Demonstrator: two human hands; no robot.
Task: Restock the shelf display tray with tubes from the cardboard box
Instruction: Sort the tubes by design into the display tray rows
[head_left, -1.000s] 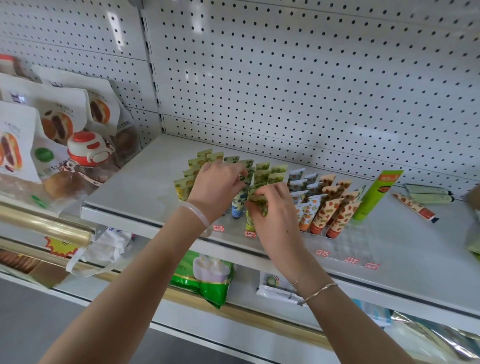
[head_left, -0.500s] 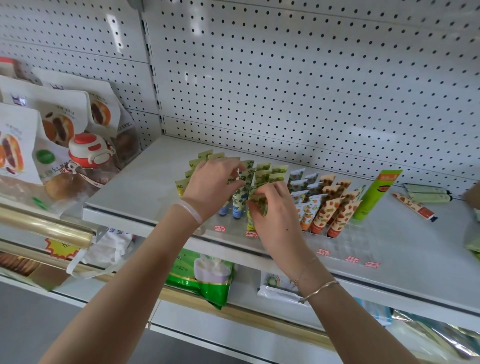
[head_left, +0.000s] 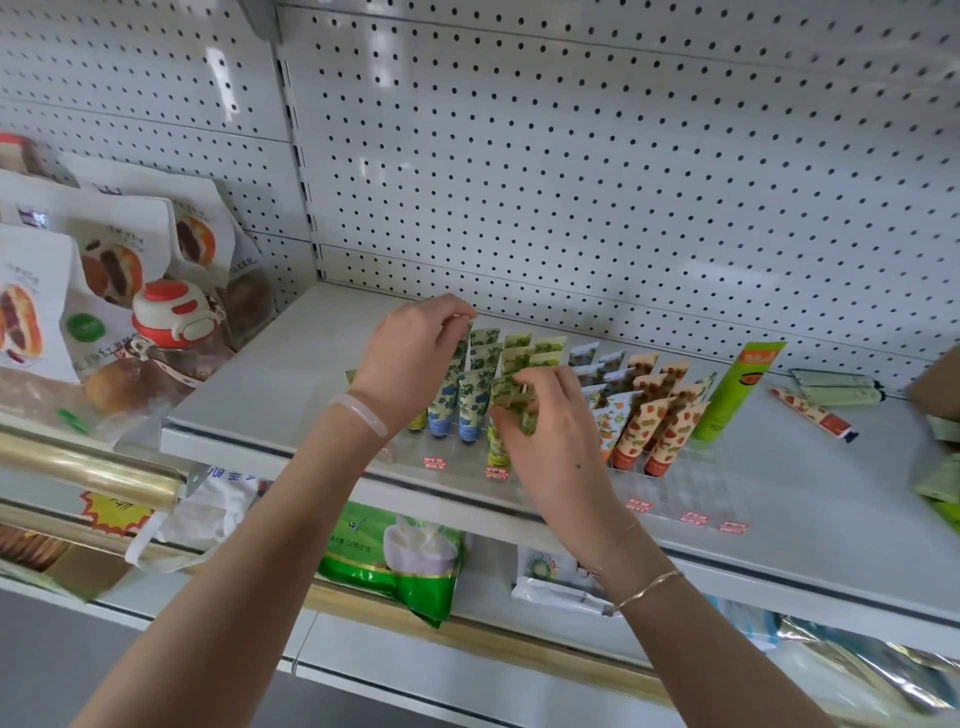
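One view only, head cam, so nothing was shared with a second view. It sat above and just out from the shelf (head_left: 270, 384), facing forward and down toward the pegboard (head_left: 571, 156) behind it. Close range: both forearms filled the lower frame, left hand (head_left: 410, 358) and right hand (head_left: 556, 431) near centre over the tubes (head_left: 470, 400) in the clear tray (head_left: 691, 483). Wide-angle lens, shelf front edge bowed. Left margin took in snack bags (head_left: 114, 270) in the next bay; bottom showed a green bag (head_left: 395, 566) one level down. Right end of the shelf was cropped.
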